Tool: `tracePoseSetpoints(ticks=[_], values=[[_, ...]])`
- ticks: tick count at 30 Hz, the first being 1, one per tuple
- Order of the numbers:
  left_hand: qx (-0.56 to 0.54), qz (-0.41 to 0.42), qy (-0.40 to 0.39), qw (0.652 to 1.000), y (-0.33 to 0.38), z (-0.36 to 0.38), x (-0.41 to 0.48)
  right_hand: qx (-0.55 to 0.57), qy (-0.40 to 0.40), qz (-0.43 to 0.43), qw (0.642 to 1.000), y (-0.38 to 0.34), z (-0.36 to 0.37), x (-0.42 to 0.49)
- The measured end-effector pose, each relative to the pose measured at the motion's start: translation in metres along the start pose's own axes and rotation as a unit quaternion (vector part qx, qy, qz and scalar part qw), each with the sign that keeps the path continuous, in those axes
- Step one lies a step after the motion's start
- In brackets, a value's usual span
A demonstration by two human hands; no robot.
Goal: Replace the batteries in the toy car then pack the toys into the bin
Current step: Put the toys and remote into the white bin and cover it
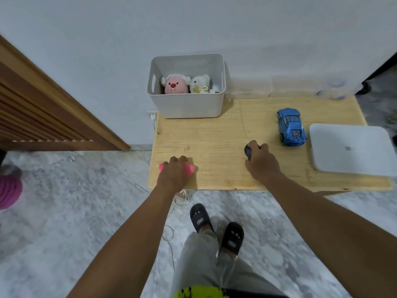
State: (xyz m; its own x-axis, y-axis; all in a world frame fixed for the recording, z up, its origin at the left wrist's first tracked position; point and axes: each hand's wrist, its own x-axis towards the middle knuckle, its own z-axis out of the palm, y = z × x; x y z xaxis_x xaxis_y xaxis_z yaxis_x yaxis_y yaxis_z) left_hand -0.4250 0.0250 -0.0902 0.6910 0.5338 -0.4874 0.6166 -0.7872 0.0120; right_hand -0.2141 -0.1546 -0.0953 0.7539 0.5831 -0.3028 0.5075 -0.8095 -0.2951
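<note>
On the low wooden table (pixel 221 136), my left hand (pixel 173 174) grips a pink toy (pixel 190 168) near the front left edge; most of the toy is hidden under the hand. My right hand (pixel 261 161) holds a black and red object (pixel 249 151) at the table's middle front. A blue toy car (pixel 291 126) stands to the right of that hand, apart from it. The grey bin (pixel 187 104) sits at the back left corner and holds a pink plush (pixel 174 86) and a white teddy bear (pixel 200 83).
A white flat square device (pixel 352 150) lies at the table's right end. Clear plastic containers (pixel 250 88) stand against the wall behind the table. A wooden slatted frame (pixel 43 117) is at left. White cables (pixel 180 201) hang below the front edge; my slippered feet (pixel 217 229) stand on the marble floor.
</note>
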Motion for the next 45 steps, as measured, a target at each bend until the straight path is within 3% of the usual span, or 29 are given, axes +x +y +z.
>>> tracePoseSetpoints(ticks=[4,12,18,24,33,45], values=[[-0.100,-0.048,0.028,0.993,0.008,-0.006,0.003,0.011,0.011,-0.004,1.000,0.003,-0.002,0.003],[-0.183,-0.007,0.104,0.978,0.018,-0.047,0.011,0.145,0.050,0.056,0.987,0.000,-0.033,0.007],[-0.199,0.042,0.216,0.955,0.030,-0.124,0.025,0.209,0.120,-0.029,0.970,-0.022,-0.097,0.020],[-0.189,0.049,0.290,0.937,0.024,-0.197,0.047,0.188,0.159,-0.135,0.960,-0.074,-0.169,0.051],[-0.239,0.051,0.287,0.926,-0.037,-0.232,0.089,0.095,0.014,-0.216,0.972,-0.159,-0.195,0.115],[-0.237,0.051,0.161,0.957,-0.083,-0.216,0.142,-0.076,-0.083,-0.170,0.979,-0.221,-0.157,0.163]])
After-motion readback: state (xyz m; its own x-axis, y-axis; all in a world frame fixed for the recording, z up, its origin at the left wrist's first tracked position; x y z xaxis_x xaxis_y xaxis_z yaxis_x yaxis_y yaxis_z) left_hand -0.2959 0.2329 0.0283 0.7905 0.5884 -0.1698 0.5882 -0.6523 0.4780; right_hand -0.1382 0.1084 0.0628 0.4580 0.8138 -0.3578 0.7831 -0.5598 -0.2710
